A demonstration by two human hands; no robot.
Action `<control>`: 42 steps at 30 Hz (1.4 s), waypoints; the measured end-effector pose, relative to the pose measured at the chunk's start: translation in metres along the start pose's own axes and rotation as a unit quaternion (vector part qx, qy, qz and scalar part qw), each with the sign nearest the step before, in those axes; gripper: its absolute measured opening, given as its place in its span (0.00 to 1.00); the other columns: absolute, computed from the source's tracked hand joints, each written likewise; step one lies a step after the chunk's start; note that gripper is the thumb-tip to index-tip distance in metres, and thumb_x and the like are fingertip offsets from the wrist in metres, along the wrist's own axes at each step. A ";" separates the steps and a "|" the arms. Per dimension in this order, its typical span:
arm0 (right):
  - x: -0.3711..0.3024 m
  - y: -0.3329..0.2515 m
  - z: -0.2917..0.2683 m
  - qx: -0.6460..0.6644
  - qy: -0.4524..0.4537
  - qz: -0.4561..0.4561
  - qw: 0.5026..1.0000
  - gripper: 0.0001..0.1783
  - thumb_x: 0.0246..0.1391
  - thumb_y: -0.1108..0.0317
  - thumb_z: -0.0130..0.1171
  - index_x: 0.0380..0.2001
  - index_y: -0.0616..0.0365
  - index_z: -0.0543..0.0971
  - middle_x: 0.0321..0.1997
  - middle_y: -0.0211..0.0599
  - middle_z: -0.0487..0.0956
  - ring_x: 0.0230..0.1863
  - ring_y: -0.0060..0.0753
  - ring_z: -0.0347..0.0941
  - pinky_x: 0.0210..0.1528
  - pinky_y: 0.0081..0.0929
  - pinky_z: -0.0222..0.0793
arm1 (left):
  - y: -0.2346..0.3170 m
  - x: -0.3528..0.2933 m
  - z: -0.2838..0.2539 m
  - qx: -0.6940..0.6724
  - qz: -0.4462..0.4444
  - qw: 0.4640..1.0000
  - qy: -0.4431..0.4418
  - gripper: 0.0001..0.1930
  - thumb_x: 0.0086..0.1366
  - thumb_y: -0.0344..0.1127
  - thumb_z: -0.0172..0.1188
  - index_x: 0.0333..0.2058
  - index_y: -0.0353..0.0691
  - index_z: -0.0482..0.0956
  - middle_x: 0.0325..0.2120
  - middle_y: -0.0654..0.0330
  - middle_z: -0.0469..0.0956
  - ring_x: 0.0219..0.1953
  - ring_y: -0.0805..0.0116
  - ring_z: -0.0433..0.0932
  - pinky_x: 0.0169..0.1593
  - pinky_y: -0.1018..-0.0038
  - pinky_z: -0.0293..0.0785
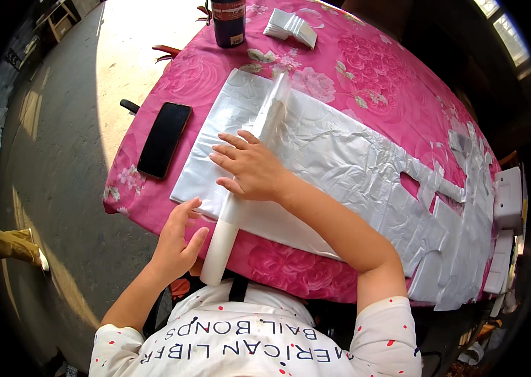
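A long white tube with clear film around it, like a roll of plastic wrap [222, 242], lies slantwise across a flat stack of silvery-white plastic bags [334, 182]. Its near end sticks out past the table's front edge. My right hand [249, 166] presses down on the middle of the roll, palm low and fingers stretched out. Just left of the roll's near part is my left hand [177, 242], its fingers apart and holding nothing. The bags look smooth at the left, wrinkled farther right, with cut-out handle loops at the right end.
A black phone [165, 139] lies left of the bags on the pink flowered tablecloth [303, 267]. Toward the back stand a dark cylindrical container [229, 25] and a pile of small white packets [290, 28]. White boxes [508, 198] flank the right edge. Another person's leg [11, 244] shows at left.
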State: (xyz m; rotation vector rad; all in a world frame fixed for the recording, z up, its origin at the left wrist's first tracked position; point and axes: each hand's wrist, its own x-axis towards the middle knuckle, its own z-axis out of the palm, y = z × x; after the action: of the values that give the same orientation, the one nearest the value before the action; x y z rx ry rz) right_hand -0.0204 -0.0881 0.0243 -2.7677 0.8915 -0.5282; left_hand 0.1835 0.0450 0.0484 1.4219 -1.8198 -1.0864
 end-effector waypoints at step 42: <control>-0.072 -0.088 0.004 0.670 0.339 0.384 0.537 0.31 0.47 0.71 0.61 0.50 0.63 0.57 0.32 0.37 0.71 0.33 0.30 0.73 0.38 0.29 0.72 | 0.024 0.022 0.060 -0.289 -0.228 0.903 -0.219 0.23 0.66 0.52 0.43 0.49 0.38 0.66 0.33 0.61 0.73 0.33 0.74 0.73 0.37 0.75 0.71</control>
State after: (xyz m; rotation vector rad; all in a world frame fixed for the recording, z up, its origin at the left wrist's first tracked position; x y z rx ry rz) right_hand -0.0266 0.0253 0.0257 -0.5993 0.9835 -1.3165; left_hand 0.1155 0.0408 0.0385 1.3149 -1.2488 -2.1219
